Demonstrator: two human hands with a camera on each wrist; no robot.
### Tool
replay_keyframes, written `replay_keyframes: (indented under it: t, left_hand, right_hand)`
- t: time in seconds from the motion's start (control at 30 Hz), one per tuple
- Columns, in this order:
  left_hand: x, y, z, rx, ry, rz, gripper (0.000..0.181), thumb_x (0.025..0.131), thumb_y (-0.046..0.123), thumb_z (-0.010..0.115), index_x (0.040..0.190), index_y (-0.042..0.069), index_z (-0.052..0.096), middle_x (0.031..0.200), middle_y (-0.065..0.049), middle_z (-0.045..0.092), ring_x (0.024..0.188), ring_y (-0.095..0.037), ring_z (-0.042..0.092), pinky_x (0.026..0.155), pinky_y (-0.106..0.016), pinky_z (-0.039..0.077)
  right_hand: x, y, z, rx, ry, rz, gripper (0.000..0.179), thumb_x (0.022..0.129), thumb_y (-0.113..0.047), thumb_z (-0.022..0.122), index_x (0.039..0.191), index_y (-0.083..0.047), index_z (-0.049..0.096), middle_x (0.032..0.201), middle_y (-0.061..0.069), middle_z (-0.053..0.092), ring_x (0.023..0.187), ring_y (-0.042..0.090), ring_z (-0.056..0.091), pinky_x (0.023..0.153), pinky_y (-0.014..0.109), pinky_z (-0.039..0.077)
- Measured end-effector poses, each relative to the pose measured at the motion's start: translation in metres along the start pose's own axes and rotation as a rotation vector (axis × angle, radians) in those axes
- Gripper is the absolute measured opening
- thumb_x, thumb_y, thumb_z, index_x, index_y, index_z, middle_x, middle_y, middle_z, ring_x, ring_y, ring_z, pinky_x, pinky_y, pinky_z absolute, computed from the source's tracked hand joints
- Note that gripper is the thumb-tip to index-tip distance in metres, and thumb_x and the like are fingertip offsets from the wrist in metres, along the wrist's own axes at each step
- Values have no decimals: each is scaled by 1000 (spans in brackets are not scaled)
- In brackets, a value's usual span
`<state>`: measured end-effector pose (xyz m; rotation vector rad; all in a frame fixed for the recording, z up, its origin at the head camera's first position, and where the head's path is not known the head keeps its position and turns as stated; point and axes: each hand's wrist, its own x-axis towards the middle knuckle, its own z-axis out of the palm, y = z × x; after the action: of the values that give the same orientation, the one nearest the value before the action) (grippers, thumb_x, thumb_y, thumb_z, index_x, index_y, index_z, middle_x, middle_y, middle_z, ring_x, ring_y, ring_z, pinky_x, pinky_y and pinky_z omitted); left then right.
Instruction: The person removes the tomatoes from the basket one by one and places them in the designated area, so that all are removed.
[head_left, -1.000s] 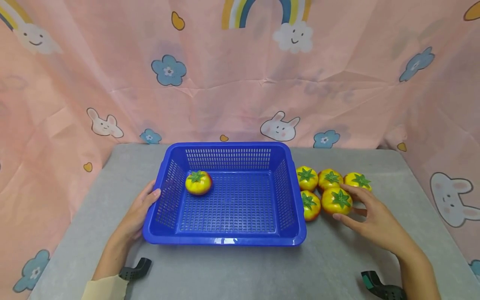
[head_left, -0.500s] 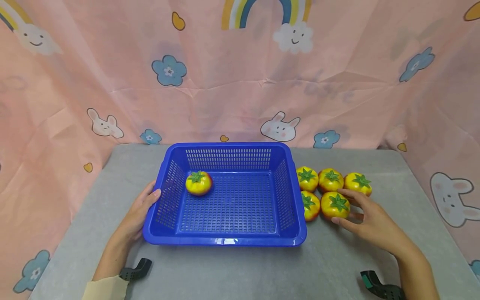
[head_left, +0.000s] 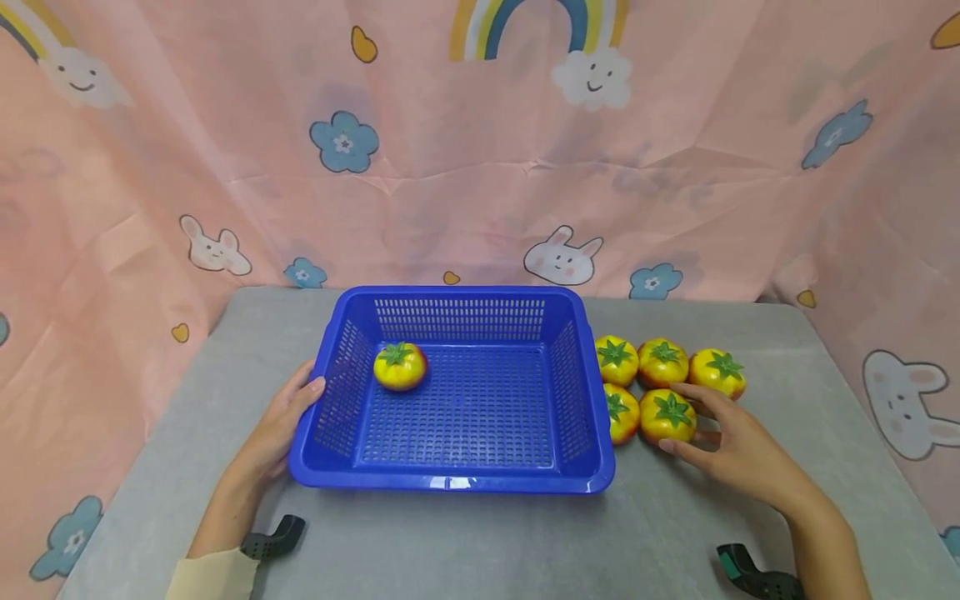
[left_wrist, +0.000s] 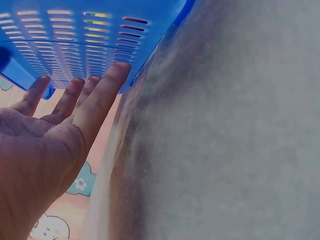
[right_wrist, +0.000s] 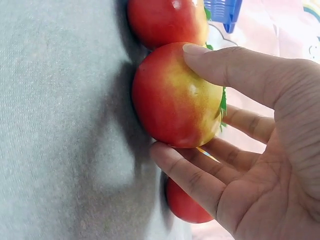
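My left hand (head_left: 281, 421) holds the left side of a blue plastic basket (head_left: 450, 482), thumb on the rim. In the left wrist view its fingers reach up against the slotted wall (left_wrist: 65, 42). One yellow-and-red tomato (head_left: 401, 367) with a green star-shaped top sits inside the basket, toward the left. Right of the basket, my right hand (head_left: 738, 446) holds another tomato (head_left: 667, 417) at the front of a group. From the right wrist view, the thumb rests on one side of this tomato (right_wrist: 175, 95) and a fingertip meets the opposite side.
Several other tomatoes stand around the held one: one at the back left (head_left: 617, 360), one at the back middle (head_left: 663, 362), one at the right (head_left: 717, 372). Another tomato (head_left: 621, 414) is partly hidden behind the basket's right rim. A pink patterned cloth (head_left: 450, 208) hangs behind the grey table (head_left: 480, 550).
My right hand has brought its tomato down and slightly left, toward the front of the group, uncovering more of the right-hand tomato. The left hand and basket have kept their place.
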<state>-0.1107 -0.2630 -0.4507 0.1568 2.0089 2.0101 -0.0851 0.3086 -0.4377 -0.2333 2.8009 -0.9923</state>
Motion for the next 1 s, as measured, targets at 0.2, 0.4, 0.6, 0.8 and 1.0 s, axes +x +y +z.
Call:
replay_keyframes:
  t: [0.2,0.4,0.6,0.8,1.0]
  left_hand:
    - [-1,0,0,14,-1,-1,63,116,36,38,168,8,15,143,-4,56,121,-13,69,97,-34,62]
    - [0,-1,-1,10,-1,0,63,116,35,38,167,8,15,137,2,60,119,-13,69,95,-35,62]
    - [1,-1,-2,-8,-4,3,61,116,34,38,167,8,16,132,6,64,116,-13,71,93,-35,63]
    - [1,0,-1,10,4,-2,64,116,36,38,168,9,14,139,-1,59,119,-13,70,95,-35,63]
    - [0,0,-1,-8,-9,12,60,116,35,38,167,11,18,136,1,62,117,-14,71,93,-36,63]
  right_hand:
    - [-2,-2,-1,2,-2,1,82,90,-25,86,154,3,43,153,35,48,122,58,62,91,62,61]
    - [-4,-4,-6,13,-3,-2,79,92,-27,85,154,1,44,153,32,50,126,55,61,92,60,61]
    - [-6,-6,-10,26,9,-13,72,95,-24,81,154,-1,45,151,31,53,132,52,57,93,57,61]
    - [-9,-10,-13,28,16,-2,68,99,-27,77,154,-1,45,151,32,54,131,52,59,95,58,60]
    - [-10,-14,-17,22,26,-8,63,102,-28,73,154,-4,47,152,29,54,130,51,61,99,61,57]
